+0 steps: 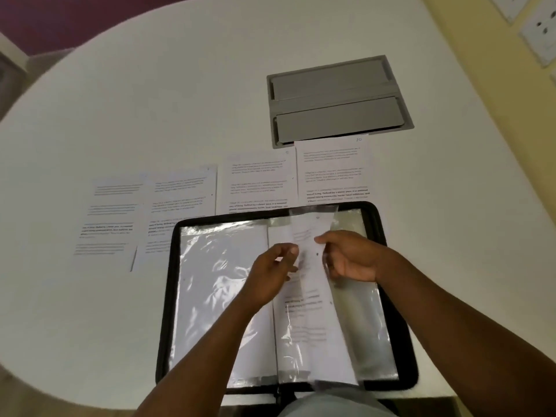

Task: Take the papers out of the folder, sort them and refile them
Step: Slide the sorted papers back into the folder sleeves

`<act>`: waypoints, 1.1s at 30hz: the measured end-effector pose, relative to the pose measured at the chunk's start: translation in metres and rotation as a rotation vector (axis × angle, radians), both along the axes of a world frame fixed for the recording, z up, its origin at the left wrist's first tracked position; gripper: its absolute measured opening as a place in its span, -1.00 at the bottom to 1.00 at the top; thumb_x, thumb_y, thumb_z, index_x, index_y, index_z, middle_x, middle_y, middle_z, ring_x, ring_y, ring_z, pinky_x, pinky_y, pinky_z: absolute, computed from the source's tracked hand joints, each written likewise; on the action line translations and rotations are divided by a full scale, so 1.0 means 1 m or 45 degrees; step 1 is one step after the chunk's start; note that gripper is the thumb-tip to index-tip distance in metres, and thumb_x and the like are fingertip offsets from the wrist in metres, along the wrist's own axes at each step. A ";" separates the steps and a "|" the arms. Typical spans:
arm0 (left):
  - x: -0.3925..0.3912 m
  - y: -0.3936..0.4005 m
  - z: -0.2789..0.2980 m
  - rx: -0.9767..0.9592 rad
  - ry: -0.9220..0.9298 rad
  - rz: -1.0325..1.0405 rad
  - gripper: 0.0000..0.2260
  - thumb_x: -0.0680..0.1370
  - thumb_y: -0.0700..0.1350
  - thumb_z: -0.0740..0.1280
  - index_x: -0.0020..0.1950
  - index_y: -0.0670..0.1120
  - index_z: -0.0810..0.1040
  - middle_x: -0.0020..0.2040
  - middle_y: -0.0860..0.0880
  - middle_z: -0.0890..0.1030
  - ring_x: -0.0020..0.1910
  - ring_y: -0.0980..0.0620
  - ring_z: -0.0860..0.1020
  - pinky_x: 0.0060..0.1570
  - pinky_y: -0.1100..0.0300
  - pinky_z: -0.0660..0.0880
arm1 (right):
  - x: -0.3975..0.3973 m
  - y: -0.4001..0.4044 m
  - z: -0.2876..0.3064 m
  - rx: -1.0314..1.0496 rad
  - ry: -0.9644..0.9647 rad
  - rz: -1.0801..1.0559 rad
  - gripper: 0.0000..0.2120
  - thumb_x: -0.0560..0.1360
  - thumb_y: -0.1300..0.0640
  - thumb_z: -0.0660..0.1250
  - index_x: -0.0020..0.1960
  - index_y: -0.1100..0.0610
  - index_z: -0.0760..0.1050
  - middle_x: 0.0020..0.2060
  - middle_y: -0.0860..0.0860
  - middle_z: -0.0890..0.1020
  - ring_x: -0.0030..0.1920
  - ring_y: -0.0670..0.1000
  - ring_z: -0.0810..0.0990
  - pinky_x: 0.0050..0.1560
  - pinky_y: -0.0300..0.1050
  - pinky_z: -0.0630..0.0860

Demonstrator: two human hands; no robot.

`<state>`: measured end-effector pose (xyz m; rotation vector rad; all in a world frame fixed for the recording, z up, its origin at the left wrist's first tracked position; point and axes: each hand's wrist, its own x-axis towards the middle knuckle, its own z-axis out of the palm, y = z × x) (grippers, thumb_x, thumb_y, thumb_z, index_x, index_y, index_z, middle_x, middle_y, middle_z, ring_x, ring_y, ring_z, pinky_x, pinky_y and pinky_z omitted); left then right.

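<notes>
Pinching a sheet (pixel 310 296), seemingly, left hand (pixel 270 272), right hand (pixel 352 257), fingers (pixel 293 251) curled

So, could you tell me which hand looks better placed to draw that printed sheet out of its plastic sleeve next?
Probably the right hand: its fingers already pinch the printed sheet near its top edge. The left hand sits beside it on the plastic sleeve, well suited to steadying it.

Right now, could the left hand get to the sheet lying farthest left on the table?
Probably yes. The left hand is pinching the sheet in the folder and must let go first; the table between it and the leftmost sheet looks unobstructed.
</notes>
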<state>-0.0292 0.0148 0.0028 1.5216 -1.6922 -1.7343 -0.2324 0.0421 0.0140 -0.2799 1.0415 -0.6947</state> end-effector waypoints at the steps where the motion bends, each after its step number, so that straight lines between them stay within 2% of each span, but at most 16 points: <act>1: 0.009 0.000 0.008 0.059 0.054 0.031 -0.60 0.50 0.27 0.27 0.20 0.07 0.54 0.08 0.06 0.65 0.01 0.05 0.64 0.06 0.03 0.60 | 0.013 -0.005 0.004 -0.002 -0.019 -0.010 -0.64 0.60 0.11 0.20 0.34 0.24 0.45 0.10 0.22 0.62 -0.04 0.15 0.62 -0.09 0.05 0.60; 2: 0.020 -0.001 0.015 0.101 0.095 0.073 -0.57 0.48 0.29 0.29 0.23 0.07 0.53 0.10 0.05 0.65 0.04 0.04 0.64 0.06 0.03 0.60 | 0.025 -0.010 0.006 -0.009 -0.040 -0.012 -0.64 0.60 0.07 0.19 0.31 0.24 0.47 0.05 0.20 0.62 -0.06 0.14 0.62 -0.08 0.07 0.61; 4: 0.040 -0.004 0.030 0.200 0.154 0.130 -0.45 0.43 0.35 0.32 0.30 0.07 0.49 0.16 0.04 0.62 0.11 0.02 0.61 0.09 0.04 0.59 | 0.049 -0.020 0.009 -0.052 -0.076 0.035 -0.61 0.58 -0.11 0.23 0.13 0.20 0.56 0.01 0.14 0.63 0.05 0.13 0.60 0.14 0.17 0.54; 6: 0.065 -0.007 0.040 0.250 0.228 0.131 -0.43 0.44 0.33 0.30 0.34 0.04 0.48 0.22 0.02 0.60 0.19 0.02 0.58 0.16 0.04 0.54 | 0.077 -0.026 0.011 -0.112 -0.058 0.143 -0.51 0.49 -0.29 0.25 -0.06 0.15 0.60 0.10 0.03 0.61 0.23 0.04 0.53 0.31 0.19 0.41; 10: 0.110 -0.014 0.049 0.345 0.261 0.250 -0.66 0.55 0.03 0.33 0.30 -0.04 0.54 0.15 -0.06 0.65 0.15 -0.05 0.61 0.16 0.02 0.53 | 0.133 -0.030 0.005 -0.272 0.079 0.302 -0.44 0.46 -0.34 0.19 0.14 0.08 0.62 0.40 -0.02 0.43 0.43 -0.09 0.32 0.50 0.02 0.15; 13: 0.142 -0.025 0.037 0.354 0.119 0.457 -0.76 0.56 -0.25 0.27 0.21 -0.12 0.58 0.04 -0.15 0.68 0.05 -0.16 0.63 0.14 -0.08 0.55 | 0.165 -0.029 0.003 -0.370 0.186 0.313 -0.52 0.54 -0.27 0.17 0.27 0.03 0.52 0.39 -0.04 0.44 0.42 -0.09 0.33 0.45 -0.08 0.22; 14: 0.153 -0.030 0.031 0.325 0.044 0.494 -0.78 0.55 -0.26 0.28 0.15 -0.12 0.59 0.02 -0.16 0.68 0.03 -0.17 0.64 0.15 -0.11 0.55 | 0.174 -0.028 0.002 -0.418 0.302 0.320 -0.54 0.56 -0.23 0.19 0.30 0.03 0.49 0.36 -0.05 0.47 0.38 -0.09 0.38 0.39 -0.12 0.30; 16: 0.175 -0.040 0.017 0.252 -0.127 0.504 -0.83 0.50 -0.21 0.37 0.08 -0.12 0.62 0.00 -0.15 0.68 -0.01 -0.17 0.64 0.11 -0.15 0.56 | 0.185 -0.027 -0.009 -0.559 0.781 0.371 -0.59 0.56 -0.18 0.24 0.32 0.02 0.47 0.31 -0.06 0.51 0.30 -0.09 0.46 0.25 -0.23 0.37; 18: 0.194 -0.049 0.001 0.210 -0.234 0.483 -0.87 0.50 -0.19 0.41 0.03 -0.13 0.64 -0.01 -0.16 0.68 -0.08 -0.13 0.65 -0.02 -0.05 0.61 | 0.188 -0.022 -0.027 -0.751 1.295 0.478 -0.56 0.56 -0.15 0.27 0.37 0.01 0.43 0.40 -0.05 0.43 0.39 -0.06 0.39 0.33 -0.20 0.32; 19: 0.200 -0.052 -0.005 0.177 -0.278 0.480 -0.90 0.50 -0.20 0.41 0.01 -0.13 0.64 -0.01 -0.17 0.68 -0.12 -0.10 0.64 -0.10 0.03 0.60 | 0.187 -0.019 -0.036 -0.818 1.440 0.600 -0.52 0.57 -0.14 0.25 0.43 0.02 0.37 0.48 -0.03 0.33 0.46 -0.03 0.28 0.42 -0.15 0.24; 22: 0.209 -0.055 -0.024 -0.012 -0.480 0.422 -0.74 0.48 -0.18 0.43 0.16 -0.11 0.56 -0.01 -0.12 0.65 -0.10 -0.05 0.60 -0.06 0.07 0.57 | 0.186 -0.010 -0.057 -0.892 1.655 1.032 -0.40 0.60 -0.16 0.15 0.55 0.04 0.13 0.58 0.02 0.00 0.56 0.03 -0.04 0.53 0.00 0.02; 25: 0.212 -0.053 -0.039 -0.242 -0.687 0.195 -0.39 0.45 -0.12 0.43 0.46 -0.02 0.30 0.04 -0.08 0.60 0.03 -0.12 0.58 0.10 0.04 0.52 | 0.194 -0.002 -0.068 -0.932 1.799 1.115 -0.36 0.60 -0.18 0.13 0.57 0.02 0.03 0.58 0.03 -0.10 0.57 0.04 -0.12 0.53 0.00 -0.04; 27: 0.213 -0.049 -0.047 -0.327 -0.799 -0.043 -0.43 0.48 -0.10 0.38 0.46 0.01 0.30 0.15 -0.10 0.54 0.13 -0.13 0.55 0.15 0.07 0.48 | 0.202 0.003 -0.073 -0.945 1.898 1.103 -0.36 0.59 -0.18 0.14 0.57 0.03 0.05 0.58 0.04 -0.08 0.57 0.07 -0.10 0.51 0.00 -0.05; 29: 0.215 -0.047 -0.050 -0.405 -0.912 -0.218 -0.61 0.51 -0.10 0.32 0.34 -0.01 0.44 0.19 -0.12 0.45 0.16 -0.14 0.52 0.13 0.10 0.46 | 0.212 0.004 -0.076 -0.928 1.952 1.016 -0.40 0.58 -0.15 0.19 0.53 0.07 0.18 0.57 0.09 0.06 0.56 0.12 0.02 0.50 0.03 0.04; 31: 0.221 -0.050 -0.052 -0.476 -0.937 -0.208 -0.71 0.52 -0.09 0.29 0.24 -0.04 0.52 0.14 -0.10 0.42 0.10 -0.10 0.51 0.04 0.13 0.47 | 0.224 -0.001 -0.074 -0.952 1.990 0.862 -0.49 0.51 -0.11 0.30 0.37 0.12 0.43 0.44 0.14 0.37 0.45 0.18 0.33 0.40 0.06 0.28; 33: 0.234 -0.060 -0.052 -0.502 -0.882 -0.056 -0.72 0.53 -0.03 0.30 0.23 -0.04 0.54 0.13 -0.07 0.44 0.08 -0.06 0.51 0.01 0.14 0.49 | 0.238 -0.012 -0.073 -1.009 1.941 0.671 -0.58 0.42 -0.05 0.39 0.19 0.15 0.57 0.21 0.11 0.59 0.21 0.16 0.58 0.20 0.03 0.50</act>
